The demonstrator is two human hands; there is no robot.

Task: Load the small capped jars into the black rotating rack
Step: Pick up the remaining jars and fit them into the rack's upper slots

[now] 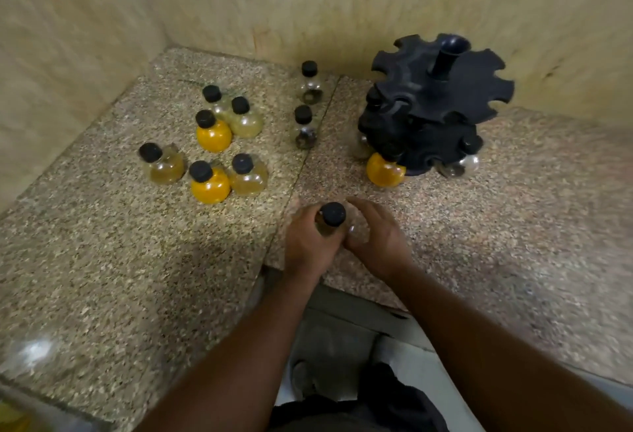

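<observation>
Jars: one small clear black-capped jar is clasped in both hands' grip, left hand and right hand, before the black slotted plastic rack; its neck should be slid into an empty slot.

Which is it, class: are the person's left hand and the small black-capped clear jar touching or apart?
Touching. The head view shows the left hand wrapped around the small black-capped clear jar, the right hand on its other side.

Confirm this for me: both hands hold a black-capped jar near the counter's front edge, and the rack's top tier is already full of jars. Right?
Not quite. In the head view the top tier of the black rack has empty slots; the loaded jars, like the orange jar, hang from its lower tier. Both the left hand and right hand do hold the black-capped jar.
</observation>
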